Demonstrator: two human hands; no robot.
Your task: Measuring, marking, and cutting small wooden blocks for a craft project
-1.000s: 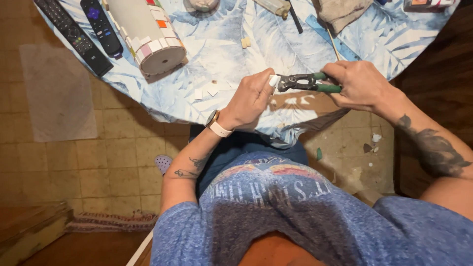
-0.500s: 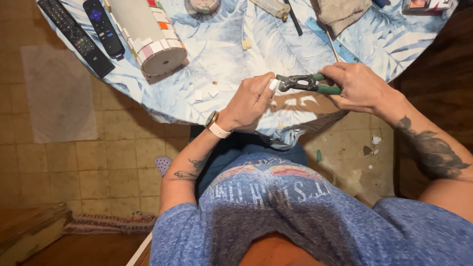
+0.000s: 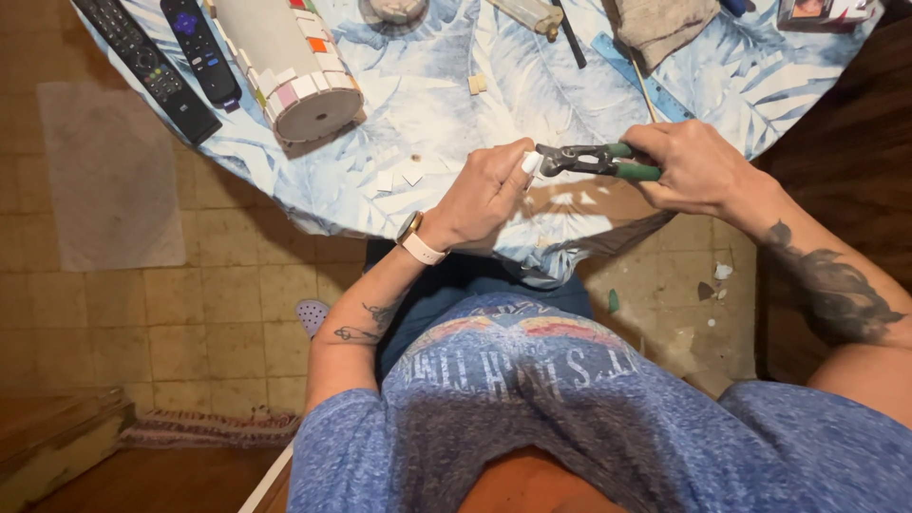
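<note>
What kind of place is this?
Probably a home, used for craft work: remotes lie on a table with a leafy cloth, above a tiled floor, while the right hand holds nippers.

A round table (image 3: 332,195) under a pale blue leaf-print cloth fills the upper frame; worn beige floor tiles (image 3: 190,313) spread below it, dark wood at right.

On the table (image 3: 760,85), 2 remotes (image 3: 157,57) lie at the far left edge, a cylinder (image 3: 285,62) just right of them. Tile bits (image 3: 399,178) sit near the front edge, left of the left hand (image 3: 484,195). Pliers (image 3: 594,160) span between both hands over the front edge; a cloth (image 3: 665,24) lies behind the right hand (image 3: 693,171).
</note>
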